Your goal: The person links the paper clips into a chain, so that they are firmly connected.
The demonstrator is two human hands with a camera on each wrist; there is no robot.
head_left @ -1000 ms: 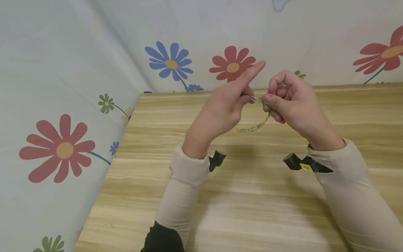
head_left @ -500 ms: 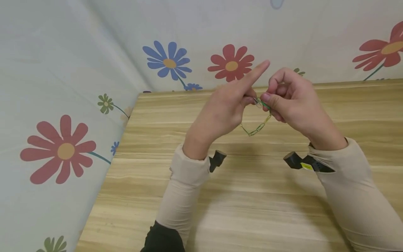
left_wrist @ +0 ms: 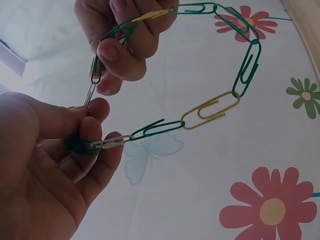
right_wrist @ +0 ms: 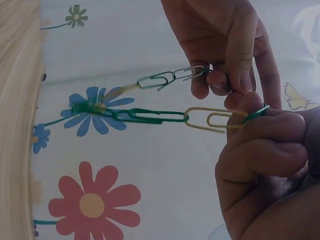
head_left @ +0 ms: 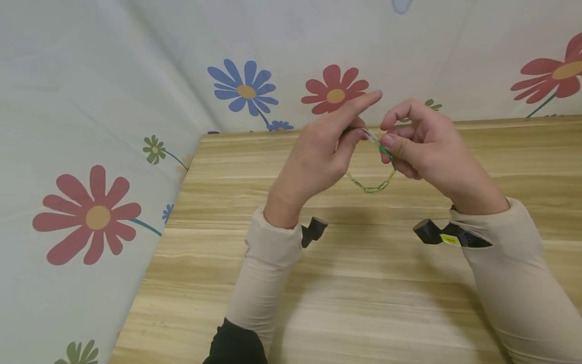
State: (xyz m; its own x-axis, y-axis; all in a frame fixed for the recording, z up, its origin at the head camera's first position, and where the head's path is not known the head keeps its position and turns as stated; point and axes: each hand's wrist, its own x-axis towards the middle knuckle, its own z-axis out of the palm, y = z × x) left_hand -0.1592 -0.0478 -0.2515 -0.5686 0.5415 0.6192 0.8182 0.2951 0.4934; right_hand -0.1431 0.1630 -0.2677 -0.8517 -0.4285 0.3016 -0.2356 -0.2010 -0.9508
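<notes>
Both hands hold a chain of green, yellow and silver paper clips [head_left: 371, 190] above the far part of the table. My left hand [head_left: 316, 154] pinches a silver paper clip [left_wrist: 90, 95] between thumb and finger, its index finger pointing out. Facing it, my right hand [head_left: 425, 149] pinches a green paper clip [left_wrist: 98, 70] that meets the silver one end to end. From the right fingers the chain hangs in a curve, past a yellow paper clip [left_wrist: 210, 111], back to the left fingers. There another silver paper clip [right_wrist: 189, 72] leads to a green one partly hidden in the left hand.
A wood-grain table [head_left: 364, 293] lies under the hands. White cloth with printed flowers [head_left: 336, 96] borders its back and left sides. Black wrist cameras [head_left: 427, 231] sit at both cuffs.
The hands have drawn slightly apart, the right one shifting a little right. The left index finger has dipped and more of the silver clip shows. The hanging chain has swung to a rounder curve.
</notes>
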